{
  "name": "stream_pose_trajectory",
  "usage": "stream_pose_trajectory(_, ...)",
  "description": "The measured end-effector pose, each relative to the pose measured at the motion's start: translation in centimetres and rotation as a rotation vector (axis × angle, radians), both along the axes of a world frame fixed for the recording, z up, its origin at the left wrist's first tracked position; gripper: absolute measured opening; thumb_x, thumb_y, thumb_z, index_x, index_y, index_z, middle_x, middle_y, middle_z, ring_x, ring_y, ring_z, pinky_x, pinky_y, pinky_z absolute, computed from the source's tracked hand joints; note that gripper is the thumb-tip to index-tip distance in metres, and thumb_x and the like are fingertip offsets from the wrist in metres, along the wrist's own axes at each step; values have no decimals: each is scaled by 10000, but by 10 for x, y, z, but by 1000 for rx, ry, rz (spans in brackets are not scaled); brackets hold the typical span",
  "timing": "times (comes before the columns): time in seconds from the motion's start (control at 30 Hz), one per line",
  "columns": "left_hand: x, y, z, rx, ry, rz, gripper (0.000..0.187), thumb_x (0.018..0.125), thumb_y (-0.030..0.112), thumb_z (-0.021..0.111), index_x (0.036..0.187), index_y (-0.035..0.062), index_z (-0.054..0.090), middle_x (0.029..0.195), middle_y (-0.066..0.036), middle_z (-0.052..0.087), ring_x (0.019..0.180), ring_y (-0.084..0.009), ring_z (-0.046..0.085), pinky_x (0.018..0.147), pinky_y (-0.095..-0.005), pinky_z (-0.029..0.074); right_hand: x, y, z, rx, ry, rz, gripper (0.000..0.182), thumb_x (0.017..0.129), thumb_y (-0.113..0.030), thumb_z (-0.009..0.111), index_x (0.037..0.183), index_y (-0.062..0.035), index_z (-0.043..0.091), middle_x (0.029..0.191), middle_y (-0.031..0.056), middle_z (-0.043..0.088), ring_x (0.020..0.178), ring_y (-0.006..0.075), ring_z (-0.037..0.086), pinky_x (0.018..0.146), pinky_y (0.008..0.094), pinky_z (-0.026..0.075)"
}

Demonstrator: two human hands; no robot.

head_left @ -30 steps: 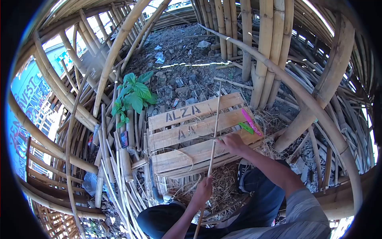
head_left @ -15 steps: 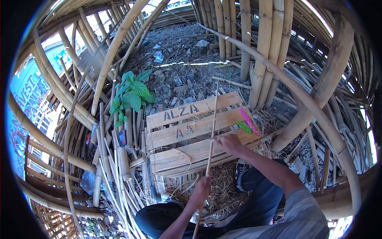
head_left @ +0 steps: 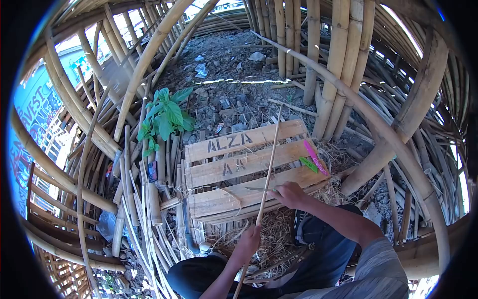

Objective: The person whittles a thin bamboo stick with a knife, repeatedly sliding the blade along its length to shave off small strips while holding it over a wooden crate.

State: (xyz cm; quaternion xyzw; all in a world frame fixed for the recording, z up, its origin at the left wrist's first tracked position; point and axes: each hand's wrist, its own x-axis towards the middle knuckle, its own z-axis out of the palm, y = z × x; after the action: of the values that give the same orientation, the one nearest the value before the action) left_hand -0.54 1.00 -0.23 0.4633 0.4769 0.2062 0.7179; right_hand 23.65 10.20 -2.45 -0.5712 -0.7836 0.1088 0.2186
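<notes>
My left hand (head_left: 248,243) is closed around a long, thin bamboo strip (head_left: 274,149), which slants from my lap up over the wooden crate (head_left: 219,204). In my right hand (head_left: 290,195) is a knife (head_left: 256,189); its blade points left and crosses the strip at the crate's near edge. My fingers cover the handle. The crate lies between my knees and the rubble, with dark stencilled letters on its slats. On its right end are a pink strip-shaped piece (head_left: 316,157) and a green one (head_left: 308,164).
Bamboo poles (head_left: 343,65) stand at the right, and a curved pole (head_left: 398,139) crosses there. Thin bamboo strips (head_left: 142,214) lie left of the crate, near a leafy plant (head_left: 167,117). Shavings (head_left: 274,239) cover the ground below me. Rubble (head_left: 224,99) spreads beyond.
My right hand has shifted slightly down and right, and the knife blade now shows across the strip. My left hand still grips the strip. The whole view has shifted slightly.
</notes>
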Motion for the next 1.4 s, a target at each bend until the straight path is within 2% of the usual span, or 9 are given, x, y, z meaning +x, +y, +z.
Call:
stream_pose_trajectory(0.07, 5, -10, 2, 483, 327, -125, 397, 989, 349, 345, 851, -8, 453, 588, -173, 467, 577, -337, 526, 523, -403, 392, 14, 19, 0, -126, -23, -152, 614, 921, -506, 399, 630, -8, 611, 581, 208, 574, 578, 370, 599, 603, 475, 463)
stream_pose_trajectory(0.23, 13, -15, -16, 278, 220, -79, 372, 988, 372, 361, 798, 62, 441, 550, 17, 395, 444, -86, 377, 417, -268, 325, 55, 49, 15, -156, -28, -427, 667, 929, -540, 351, 617, -4, 597, 554, 197, 551, 550, 355, 587, 564, 468, 445)
stream_pose_trajectory(0.3, 7, -7, -6, 187, 282, -97, 445, 985, 383, 329, 883, -24, 477, 677, -246, 529, 659, -428, 538, 601, -457, 412, 32, 29, 7, -196, -43, -225, 702, 926, -566, 325, 588, -9, 587, 526, 178, 543, 523, 339, 580, 558, 456, 456)
stream_pose_trajectory(0.37, 7, -4, -7, 155, 256, -74, 449, 984, 390, 339, 852, -19, 467, 657, -241, 516, 633, -425, 526, 594, -458, 407, 24, 28, 8, -220, -56, -20, 738, 923, -592, 299, 558, -15, 577, 499, 159, 534, 497, 322, 573, 552, 445, 468)
stream_pose_trajectory(0.43, 5, -8, -14, 481, 305, -80, 372, 990, 365, 353, 798, 61, 448, 571, 20, 405, 471, -84, 382, 439, -263, 326, 22, 29, 4, -210, -78, -3, 712, 919, -582, 335, 563, -20, 590, 480, 150, 528, 484, 314, 573, 555, 444, 469)
stream_pose_trajectory(0.47, 1, -14, -16, 466, 313, -91, 372, 990, 365, 353, 798, 61, 448, 571, 20, 405, 471, -84, 382, 439, -263, 326, 19, 24, 0, -227, -67, -7, 712, 919, -582, 335, 563, -20, 590, 480, 150, 528, 484, 314, 573, 555, 444, 469)
stream_pose_trajectory(0.57, 2, 0, -3, 444, 291, -90, 380, 992, 363, 345, 808, 48, 453, 577, 4, 416, 491, -98, 403, 463, -277, 342, 19, 37, 2, 81, -23, -87, 671, 899, -569, 410, 559, -20, 594, 516, 182, 558, 511, 338, 588, 540, 464, 466)
stream_pose_trajectory(0.63, -2, 4, -4, 342, 288, -78, 463, 987, 395, 329, 847, -30, 446, 648, -253, 483, 606, -452, 470, 592, -485, 379, 22, 35, 4, 31, -45, -114, 662, 900, -564, 410, 580, -17, 603, 537, 190, 568, 527, 345, 594, 551, 461, 470)
stream_pose_trajectory(1.4, 1, -2, 19, 413, 356, -117, 463, 988, 392, 322, 844, -30, 447, 650, -284, 488, 680, -495, 492, 589, -509, 366, 19, 38, -4, 202, -80, -160, 570, 883, -523, 476, 613, -52, 653, 534, 158, 587, 518, 331, 606, 514, 408, 482)
